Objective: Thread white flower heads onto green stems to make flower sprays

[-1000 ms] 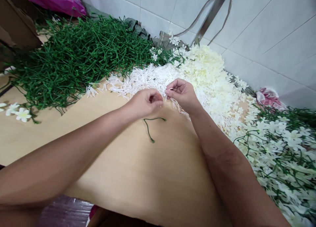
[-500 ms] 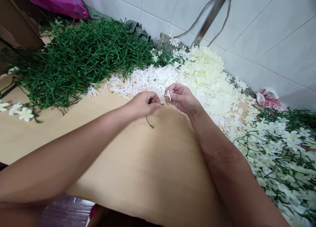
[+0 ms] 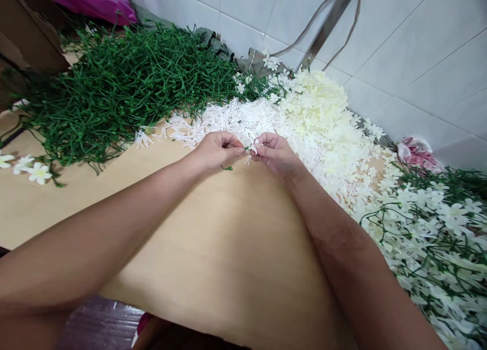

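Pinched between the thumb and fingers of my left hand (image 3: 219,151) is a green artificial stem (image 3: 227,168), its lower end poking out under the palm and its tip pointing right. My right hand (image 3: 274,152) grips a small white artificial flower (image 3: 253,147) by the fingertips. Flower and stem tip meet in the narrow gap between the hands; whether they are joined I cannot make out. Thin white strands hang below the flower. Just behind the hands lies a heap of white stamens (image 3: 243,117).
A large pile of green stems (image 3: 140,81) spreads at back left. Pale yellow-white petals (image 3: 319,106) are heaped at back right, and stemmed white flowers (image 3: 449,238) lie on the right. Brown cardboard (image 3: 213,248) covers the surface. A tiled wall (image 3: 399,50) stands behind.
My hands have come together, bringing the stem tip up against the white flower. The left hand has turned, and the stem's loose end has swung upward.
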The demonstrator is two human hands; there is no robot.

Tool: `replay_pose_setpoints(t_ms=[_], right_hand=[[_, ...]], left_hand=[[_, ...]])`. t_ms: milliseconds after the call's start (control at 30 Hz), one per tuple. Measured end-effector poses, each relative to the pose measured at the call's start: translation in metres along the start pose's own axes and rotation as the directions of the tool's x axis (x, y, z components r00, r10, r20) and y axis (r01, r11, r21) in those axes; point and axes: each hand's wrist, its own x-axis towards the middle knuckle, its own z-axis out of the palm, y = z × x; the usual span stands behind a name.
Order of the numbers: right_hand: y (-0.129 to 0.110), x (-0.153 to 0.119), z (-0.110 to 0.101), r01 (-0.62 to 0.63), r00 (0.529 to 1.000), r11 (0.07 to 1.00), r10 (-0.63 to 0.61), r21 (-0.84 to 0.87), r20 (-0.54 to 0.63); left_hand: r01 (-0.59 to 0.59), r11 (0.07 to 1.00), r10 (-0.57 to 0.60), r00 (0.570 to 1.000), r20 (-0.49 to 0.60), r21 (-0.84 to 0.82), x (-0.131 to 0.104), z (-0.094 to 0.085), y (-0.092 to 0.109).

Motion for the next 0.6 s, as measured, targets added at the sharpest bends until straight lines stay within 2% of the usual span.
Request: replay_pose_setpoints(t_ms=[333,600], right_hand=[[-0.001,-0.002,0.006,0.126,0.991,0.972,-0.13,-0.197,-0.007],[0.0,-0.006,0.012,0.162,0.987,0.954,-0.158,-0.251,0.033]], left_hand=[[0.045,0.999,-0.044,0.999,0.021,-0.028,-0.003,0.0,0.003],[0.022,1.0,-0.021,0.999,0.044,-0.011,0.001,-0.001,0.0]])
